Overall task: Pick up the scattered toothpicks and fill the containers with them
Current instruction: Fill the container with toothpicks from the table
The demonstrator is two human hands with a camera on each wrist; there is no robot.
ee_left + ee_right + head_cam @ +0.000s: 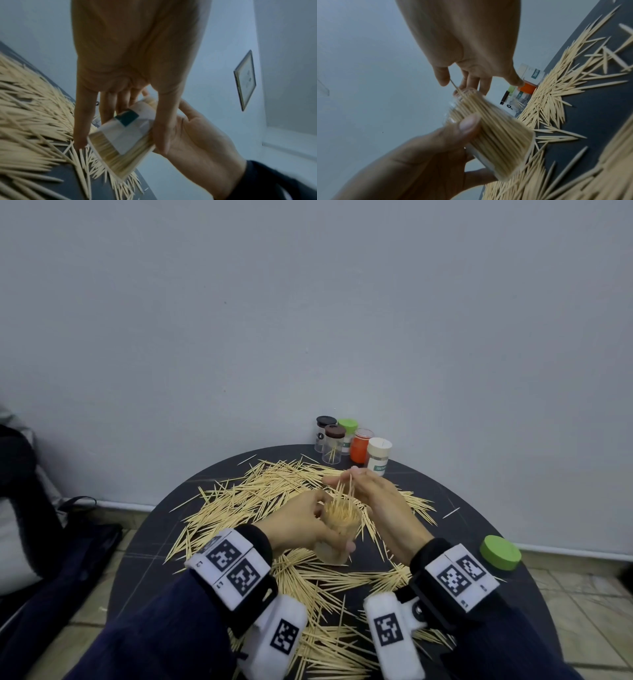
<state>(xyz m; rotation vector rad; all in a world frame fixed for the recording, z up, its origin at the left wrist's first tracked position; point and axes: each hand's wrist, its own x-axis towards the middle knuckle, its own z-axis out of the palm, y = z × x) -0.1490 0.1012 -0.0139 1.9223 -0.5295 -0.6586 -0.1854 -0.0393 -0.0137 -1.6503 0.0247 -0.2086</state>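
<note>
Left hand gripped a clear plastic container crammed with pale wooden toothpicks, centre frame. Right hand pinched a few toothpicks at its mouth, loose ones littering the dark round table

Head view: from above and behind both wrists, facing forward and down onto round dark table; wall fills upper two thirds of frame, table and forearms lower third, at medium range. Left wrist view: very near, along left hand from top of frame down to clear container, rolled so table edge runs diagonally at left; framed picture at right. Right wrist view: very near, along right hand from top centre, rolled so table sits at right. Shared by all three: container, both hands, scattered toothpicks. Shared by head and right wrist: capped jars at table's far edge.
</note>
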